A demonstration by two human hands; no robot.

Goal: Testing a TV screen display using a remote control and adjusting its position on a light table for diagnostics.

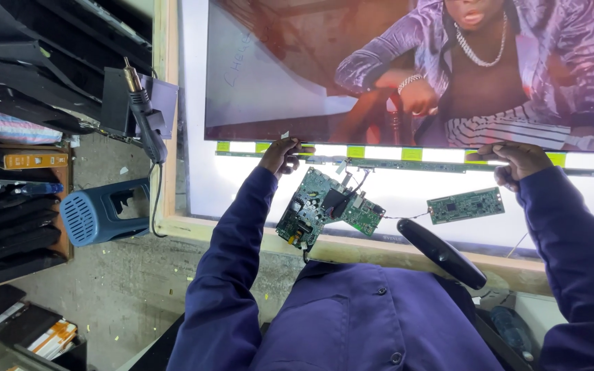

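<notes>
While both arms reach forward in dark blue sleeves, the left hand (pixel 282 155) curls its fingers over the lower edge of the display panel (pixel 407 69), and the right hand (pixel 519 162) lies flatter, fingers pressed along the same edge farther over; each is closed lightly on the panel's rim rather than spread wide. That panel lies on the lit backlight table (pixel 242 192), showing a moving picture, with a narrow strip board (pixel 379 162) running along its bottom edge between the two hands. By the look of it, the step in hand is holding or shifting the live panel by its lower edge, and any move calls for an even grip on both sides so the thin glass does not flex. Just below the left hand sits a green main board (pixel 324 206), wired to a smaller green board (pixel 465 205) near the right hand; those leads limit travel. A black curved handle (pixel 441 253) rests on the wooden frame (pixel 173 220), and a soldering iron (pixel 142 113) hangs at the left edge.
</notes>
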